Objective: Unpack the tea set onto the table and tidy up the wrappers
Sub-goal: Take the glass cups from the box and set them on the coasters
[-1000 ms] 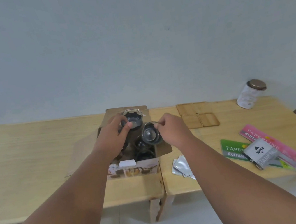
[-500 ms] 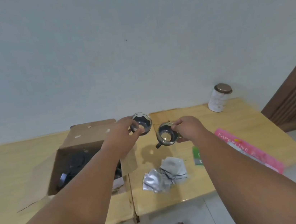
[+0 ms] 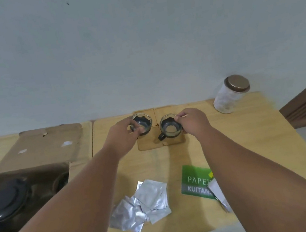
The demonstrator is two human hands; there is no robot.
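Curling round the left glass cup (image 3: pixel 143 122), the left hand (image 3: pixel 121 137) held it from the near side; the right hand (image 3: pixel 194 122) pinched the right glass cup (image 3: pixel 169 129) at its rim.

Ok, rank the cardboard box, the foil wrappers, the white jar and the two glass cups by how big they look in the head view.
1. cardboard box
2. foil wrappers, helped by lying nearer the camera
3. white jar
4. left glass cup and right glass cup: alike, unranked
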